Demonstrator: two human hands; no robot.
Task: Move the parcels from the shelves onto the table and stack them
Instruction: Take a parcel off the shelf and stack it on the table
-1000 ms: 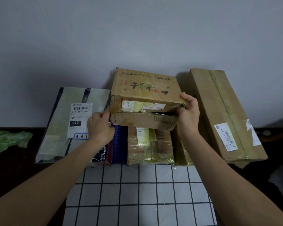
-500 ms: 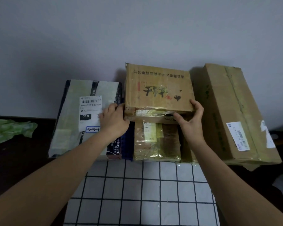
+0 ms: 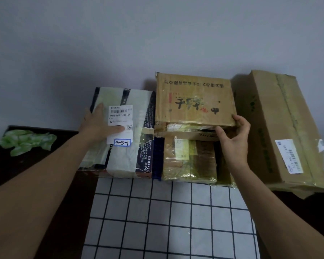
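A brown cardboard box (image 3: 195,98) with black characters lies on top of a smaller taped parcel (image 3: 189,161) against the wall. My right hand (image 3: 234,135) holds the box's front right corner, fingers curled over its top edge and thumb under it. To the left lies a white-wrapped parcel (image 3: 138,146) with a label marked 3-3-1. My left hand (image 3: 99,124) rests flat on that parcel's top, fingers straight. A long brown carton (image 3: 281,124) lies at the right.
The parcels stand on a dark table (image 3: 73,193) partly covered by a white cloth with a black grid (image 3: 166,221). A crumpled green bag (image 3: 26,141) lies at the far left. A grey wall rises right behind the parcels.
The brown box has been set down level on the smaller parcel. My left hand left the box and moved left onto the white-wrapped parcel. My right hand stays at the box's corner.
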